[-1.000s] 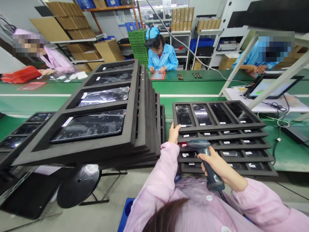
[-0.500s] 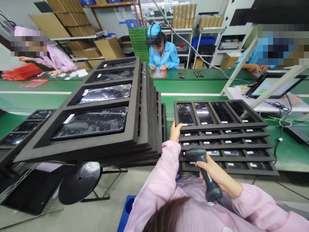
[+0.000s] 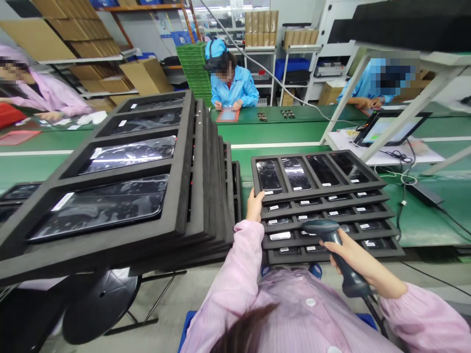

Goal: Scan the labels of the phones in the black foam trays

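Observation:
My left hand point(image 3: 254, 206) grips the front left corner of the top black foam tray point(image 3: 317, 194), thumb over the rim. That tray tops a stack of several, each with labelled phone-like screens in its slots; one glossy screen point(image 3: 296, 172) reflects the light. A dark barcode scanner point(image 3: 348, 269) sits in my right hand point(image 3: 358, 260), fingers wrapped round its handle. Its head points left, in front of the lower trays, covering some of their labels. Whether the trigger is pressed, I cannot tell.
A taller, leaning stack of foam trays point(image 3: 180, 196) stands close on the left. Behind runs a green conveyor bench point(image 3: 235, 133). A tablet screen point(image 3: 392, 130) and cables point(image 3: 399, 157) are at right. A black stool point(image 3: 101, 304) stands below left. Co-workers sit across the bench.
The scanner in my right hand has moved to the right along the front of the tray stack. My left hand keeps its hold on the tray corner. The whole view has shifted.

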The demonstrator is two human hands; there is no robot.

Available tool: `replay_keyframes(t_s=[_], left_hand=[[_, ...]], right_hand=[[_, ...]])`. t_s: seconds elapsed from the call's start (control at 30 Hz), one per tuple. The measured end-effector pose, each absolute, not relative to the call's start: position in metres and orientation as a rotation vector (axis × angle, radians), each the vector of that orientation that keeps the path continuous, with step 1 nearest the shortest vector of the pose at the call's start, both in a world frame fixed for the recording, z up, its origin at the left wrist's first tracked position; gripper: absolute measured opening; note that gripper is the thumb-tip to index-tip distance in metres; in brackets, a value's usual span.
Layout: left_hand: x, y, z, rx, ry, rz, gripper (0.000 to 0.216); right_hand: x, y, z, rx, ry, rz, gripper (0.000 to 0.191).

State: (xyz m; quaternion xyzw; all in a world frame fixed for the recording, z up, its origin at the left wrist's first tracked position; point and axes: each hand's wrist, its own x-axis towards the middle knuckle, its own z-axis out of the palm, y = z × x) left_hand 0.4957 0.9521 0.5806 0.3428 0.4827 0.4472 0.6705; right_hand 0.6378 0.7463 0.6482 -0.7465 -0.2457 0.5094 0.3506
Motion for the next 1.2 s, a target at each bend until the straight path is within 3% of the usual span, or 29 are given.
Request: replay_keyframes(t_s=[0.47, 0.7, 0.9, 1.2], left_hand=[[0.498, 0.952, 0.583, 0.757, 1.115, 1.015, 0.03], [0.498, 0.952, 0.585, 0.733, 1.127, 0.986, 0.032], [0.5, 0.952, 0.589, 0.676, 1.229, 0.98, 0.037], [0.501, 0.951, 0.592, 0.681, 1.201, 0.977, 0.032]], right_hand=[[0.658, 0.723, 0.652, -1.945, -0.612, 1.334, 0.046], [0.721, 0.705, 0.666, -2.042, -0.525, 1.115, 0.044], [0.73, 0.7, 0.662, -2.03, -0.539, 1.221, 0.052], [0.741, 0.689, 0.649, -2.021, -0.506, 1.303, 0.044]])
